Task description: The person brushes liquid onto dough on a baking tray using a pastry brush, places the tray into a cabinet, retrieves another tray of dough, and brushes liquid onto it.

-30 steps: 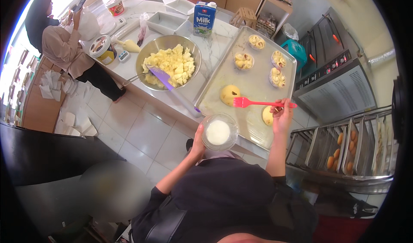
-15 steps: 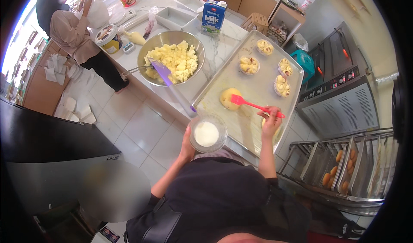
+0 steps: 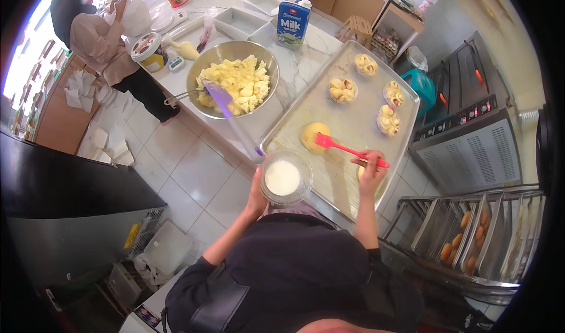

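My left hand (image 3: 256, 196) is wrapped round the side of a small clear glass bowl (image 3: 299, 195) with white, milky liquid (image 3: 282, 177) in it. My right hand (image 3: 370, 173) grips the handle of a red pastry brush (image 3: 347, 149). Its bristle head rests on a round, pale yellow dough bun (image 3: 309, 137) on a large metal baking tray (image 3: 331, 118). Partly hidden behind my right hand lies another dough piece (image 3: 361, 172). Several topped buns in paper cups, one of them a far bun (image 3: 366, 65), sit toward the tray's far right.
Left of the tray, a steel mixing bowl (image 3: 275, 68) holds yellow crumbly mixture (image 3: 238, 77) and a purple spatula (image 3: 240, 124). A blue milk carton (image 3: 292, 24) stands behind. At right are an oven (image 3: 471, 138) and a tray rack (image 3: 435, 227). Another person (image 3: 97, 44) stands far left.
The brush stays on the same bun, with its head shifted very slightly. Both hands keep their hold. The view has moved a little, showing more of the floor at lower left.
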The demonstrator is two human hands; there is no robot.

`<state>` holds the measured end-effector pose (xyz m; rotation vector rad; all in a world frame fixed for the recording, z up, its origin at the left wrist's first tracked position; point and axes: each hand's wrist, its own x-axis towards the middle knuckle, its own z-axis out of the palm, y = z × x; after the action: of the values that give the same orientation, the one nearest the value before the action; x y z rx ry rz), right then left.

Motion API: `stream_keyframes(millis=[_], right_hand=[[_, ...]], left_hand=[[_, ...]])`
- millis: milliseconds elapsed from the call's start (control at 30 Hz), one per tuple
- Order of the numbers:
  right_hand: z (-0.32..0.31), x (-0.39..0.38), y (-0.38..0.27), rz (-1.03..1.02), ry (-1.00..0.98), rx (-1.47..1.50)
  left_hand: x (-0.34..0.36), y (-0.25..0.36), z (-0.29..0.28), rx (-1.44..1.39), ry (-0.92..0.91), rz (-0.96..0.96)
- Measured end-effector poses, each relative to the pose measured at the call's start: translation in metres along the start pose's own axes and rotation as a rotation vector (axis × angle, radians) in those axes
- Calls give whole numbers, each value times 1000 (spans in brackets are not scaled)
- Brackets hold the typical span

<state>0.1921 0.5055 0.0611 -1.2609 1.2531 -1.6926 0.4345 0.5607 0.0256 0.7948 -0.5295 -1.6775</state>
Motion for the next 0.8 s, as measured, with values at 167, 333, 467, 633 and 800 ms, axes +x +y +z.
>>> stream_keyframes(millis=[167,333,467,633,800], right_hand=[[15,-3,22,49,-130,67],[-34,-1,18,40,-112,-51],[-21,-2,16,-22,-69,-7],[-17,-6,29,43,-88,95],[-55,7,16,36,138,53]], left_hand=[[5,7,16,-87,83,-82],[12,2,13,20,46,7],[17,-3,18,126,43,45],[22,-4,23,123,-42,26],[28,-15,19,69,-97,24]])
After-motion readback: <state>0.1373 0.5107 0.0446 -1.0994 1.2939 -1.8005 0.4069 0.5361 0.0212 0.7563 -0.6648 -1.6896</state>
